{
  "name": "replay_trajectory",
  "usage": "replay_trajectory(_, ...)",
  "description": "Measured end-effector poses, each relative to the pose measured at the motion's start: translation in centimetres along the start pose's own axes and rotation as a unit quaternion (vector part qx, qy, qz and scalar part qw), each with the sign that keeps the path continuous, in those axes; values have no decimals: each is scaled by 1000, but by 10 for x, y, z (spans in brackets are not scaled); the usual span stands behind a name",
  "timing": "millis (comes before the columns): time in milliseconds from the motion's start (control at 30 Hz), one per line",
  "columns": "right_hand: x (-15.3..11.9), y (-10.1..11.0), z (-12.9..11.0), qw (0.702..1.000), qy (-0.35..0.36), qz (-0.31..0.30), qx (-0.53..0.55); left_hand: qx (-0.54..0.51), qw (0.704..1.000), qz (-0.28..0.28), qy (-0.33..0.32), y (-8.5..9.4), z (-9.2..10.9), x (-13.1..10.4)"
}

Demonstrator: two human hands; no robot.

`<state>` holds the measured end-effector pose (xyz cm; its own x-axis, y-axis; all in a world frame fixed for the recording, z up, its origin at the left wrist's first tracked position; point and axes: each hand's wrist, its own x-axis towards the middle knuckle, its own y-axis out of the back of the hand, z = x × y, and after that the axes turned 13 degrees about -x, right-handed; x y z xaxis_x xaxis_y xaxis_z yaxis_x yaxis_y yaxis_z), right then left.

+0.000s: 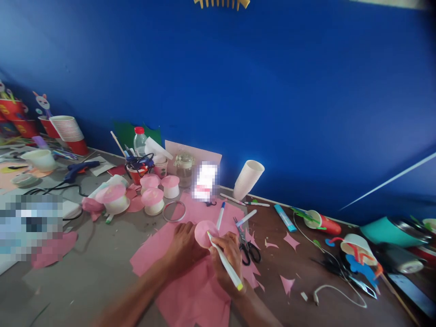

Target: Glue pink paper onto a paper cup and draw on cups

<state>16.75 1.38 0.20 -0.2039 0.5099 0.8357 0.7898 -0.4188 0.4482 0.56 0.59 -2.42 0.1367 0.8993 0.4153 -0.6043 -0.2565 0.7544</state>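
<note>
Forearms (pixel 136 295), right hand (pixel 232 250) gripping marker (pixel 226 265), left (pixel 184 240) curled

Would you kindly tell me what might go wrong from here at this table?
The marker in the right hand might slip off the small pink disc and stain the pink sheet beneath. The right hand could also bump the scissors lying close beside it.

What I can't make out around the pink disc (pixel 201 233)
The left hand's (pixel 185 238) fingertips are hidden below it; behind it, a bright panel (pixel 205 181) is blurred into squares; far above it, a yellow toothed thing (pixel 222 3) is cut off.
</note>
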Motion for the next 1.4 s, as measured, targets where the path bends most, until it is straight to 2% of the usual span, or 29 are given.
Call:
replay_trajectory(167, -3, 0, 0, 1000, 4, -11, 3, -17, 1000, -4, -21, 0, -1, 0)
replay_trajectory(800, -3, 5, 0, 1000, 0, -25, -1, -9, 1000, 4, -25, -1, -5, -1)
replay_trajectory(1167, 0, 7, 1, 1000, -23, 14, -7, -34, 999, -19, 9, 4, 0, 1)
replay_trajectory(1400, 4, 5, 1, 1000, -19, 7, 1, -19, 1000, -12, -22, 0, -6, -1)
